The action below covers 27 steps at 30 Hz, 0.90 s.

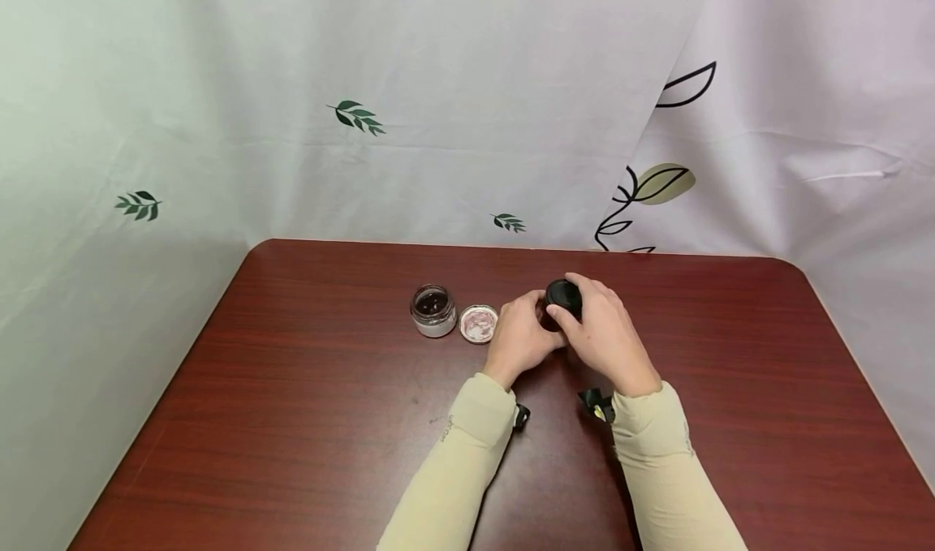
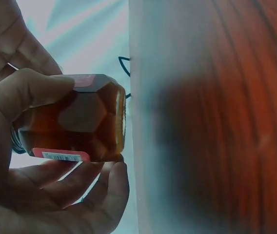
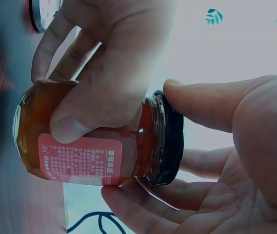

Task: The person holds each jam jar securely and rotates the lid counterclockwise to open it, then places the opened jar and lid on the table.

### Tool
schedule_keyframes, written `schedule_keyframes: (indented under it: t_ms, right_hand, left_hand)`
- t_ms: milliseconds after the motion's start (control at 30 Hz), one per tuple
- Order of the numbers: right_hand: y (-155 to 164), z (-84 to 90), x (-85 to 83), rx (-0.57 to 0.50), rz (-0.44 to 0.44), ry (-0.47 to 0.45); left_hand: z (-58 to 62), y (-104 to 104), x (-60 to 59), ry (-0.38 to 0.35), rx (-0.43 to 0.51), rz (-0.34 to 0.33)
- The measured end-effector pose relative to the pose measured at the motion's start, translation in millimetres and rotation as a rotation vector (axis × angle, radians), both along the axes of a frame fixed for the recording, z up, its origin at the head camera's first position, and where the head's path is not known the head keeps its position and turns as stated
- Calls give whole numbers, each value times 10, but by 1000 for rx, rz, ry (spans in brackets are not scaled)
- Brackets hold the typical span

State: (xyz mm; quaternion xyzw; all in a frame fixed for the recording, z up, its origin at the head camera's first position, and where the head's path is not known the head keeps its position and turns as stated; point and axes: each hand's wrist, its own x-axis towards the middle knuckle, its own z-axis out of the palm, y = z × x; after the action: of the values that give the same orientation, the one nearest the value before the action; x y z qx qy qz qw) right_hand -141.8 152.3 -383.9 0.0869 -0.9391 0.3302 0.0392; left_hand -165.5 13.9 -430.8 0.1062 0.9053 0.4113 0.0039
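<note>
A glass jar of amber-brown contents, faceted and with a pink label, is held between both hands above the table. My left hand grips the jar's body, its thumb on one side and its fingers on the other. On top sits a black lid, which my right hand holds by the rim with thumb and fingers. In the right wrist view the lid covers the threaded neck. Part of the jar is hidden behind the left hand there.
Left of the hands stands an uncovered glass jar with dark contents. A lid with its stained pale inside facing up lies beside it. The reddish-brown table ends at a white patterned curtain behind.
</note>
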Motion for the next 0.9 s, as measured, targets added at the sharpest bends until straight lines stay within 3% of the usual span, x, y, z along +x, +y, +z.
schedule_keyframes:
  t_ms: [667, 900]
  right_hand:
    - [-32, 23, 17, -63, 18, 49]
    - [-44, 27, 25, -86, 30, 46]
  left_hand:
    - [12, -142, 39, 80, 45, -13]
    - [30, -193, 58, 62, 55, -9]
